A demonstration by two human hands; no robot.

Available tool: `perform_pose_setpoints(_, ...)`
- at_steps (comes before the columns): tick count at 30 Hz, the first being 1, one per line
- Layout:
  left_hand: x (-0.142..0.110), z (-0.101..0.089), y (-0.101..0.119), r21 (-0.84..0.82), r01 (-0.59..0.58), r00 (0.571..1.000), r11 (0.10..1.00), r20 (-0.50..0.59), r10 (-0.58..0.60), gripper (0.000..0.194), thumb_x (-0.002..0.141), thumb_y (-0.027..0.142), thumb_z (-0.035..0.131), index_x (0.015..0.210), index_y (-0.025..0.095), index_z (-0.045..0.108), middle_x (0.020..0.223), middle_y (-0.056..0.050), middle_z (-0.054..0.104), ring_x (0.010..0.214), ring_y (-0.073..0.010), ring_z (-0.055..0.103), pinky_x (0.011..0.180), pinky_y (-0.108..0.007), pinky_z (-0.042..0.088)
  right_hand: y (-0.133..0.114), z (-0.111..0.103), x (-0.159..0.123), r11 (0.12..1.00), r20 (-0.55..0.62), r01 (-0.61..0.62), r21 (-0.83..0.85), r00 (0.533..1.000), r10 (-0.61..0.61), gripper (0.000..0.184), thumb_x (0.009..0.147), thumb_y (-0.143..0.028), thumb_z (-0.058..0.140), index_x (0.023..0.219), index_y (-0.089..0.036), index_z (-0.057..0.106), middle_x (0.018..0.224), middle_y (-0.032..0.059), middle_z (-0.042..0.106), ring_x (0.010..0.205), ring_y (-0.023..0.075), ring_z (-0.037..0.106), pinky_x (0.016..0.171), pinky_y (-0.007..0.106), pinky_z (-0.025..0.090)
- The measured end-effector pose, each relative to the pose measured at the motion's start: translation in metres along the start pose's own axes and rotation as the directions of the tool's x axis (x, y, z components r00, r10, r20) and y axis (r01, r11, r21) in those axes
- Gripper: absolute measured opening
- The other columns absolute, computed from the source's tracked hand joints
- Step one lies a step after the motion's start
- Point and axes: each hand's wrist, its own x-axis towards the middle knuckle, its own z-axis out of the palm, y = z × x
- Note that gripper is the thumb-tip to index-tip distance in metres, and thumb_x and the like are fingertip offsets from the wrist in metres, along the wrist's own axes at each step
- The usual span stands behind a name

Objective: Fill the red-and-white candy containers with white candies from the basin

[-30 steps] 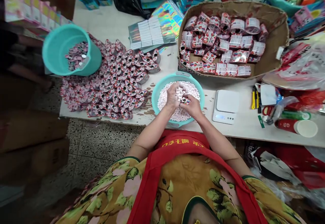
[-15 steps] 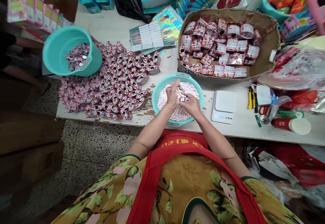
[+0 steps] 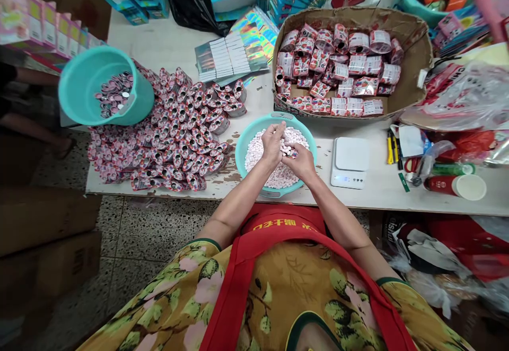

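Note:
Both hands are over a turquoise basin (image 3: 243,169) full of small, pale pink-white, candy-like pellets (image 3: 281,177). My left hand (image 3: 272,143) is cupped and closed around some of the pellets, its fingers pointing away from me. Close against it, my right hand (image 3: 301,163) grips a small printed container (image 3: 292,154), mostly hidden by the fingers. Pellets lie between the two hands. To the left, many similar printed containers (image 3: 191,144) stand packed together, their dark round openings facing up.
A turquoise bucket (image 3: 145,94) with small round lids (image 3: 115,94) stands at the left. Behind the basin is a cardboard box (image 3: 413,70) of printed containers. A white scale (image 3: 351,155) sits on the right, beside cutters (image 3: 392,148) and a paper cup (image 3: 445,185). Another person's legs (image 3: 35,133) show at far left.
The whole view has shifted slightly. Both hands stay together over the basin, with the left hand still cupping pellets and the right still gripping the small container.

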Motion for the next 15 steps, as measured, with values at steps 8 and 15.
perform_pose_setpoints(8,-0.006,0.010,0.000,-0.001,0.017,0.996,1.000,0.085,-0.017,0.045,0.077,0.052,0.080,0.076,0.020,0.049,0.052,0.010,0.042,0.040,-0.0050,0.041,0.040,-0.019,0.028,0.005,-0.004,0.002,0.997,-0.037,0.008,0.081,0.999,-0.005,0.042,0.063,-0.031,0.075,0.103,-0.020,0.072,0.104,0.0057,0.075,0.097,0.0276,0.069,0.093,0.043,0.053)
perform_pose_setpoints(15,-0.010,0.016,0.002,-0.028,-0.053,0.986,0.998,0.155,0.057,0.043,0.078,0.051,0.080,0.076,0.020,0.050,0.053,0.009,0.043,0.044,-0.0052,0.045,0.042,-0.018,0.032,0.018,-0.003,0.005,0.927,-0.008,0.041,0.373,0.999,-0.041,0.045,0.060,-0.036,0.075,0.102,-0.019,0.070,0.101,0.0039,0.075,0.095,0.0234,0.069,0.095,0.039,0.053)
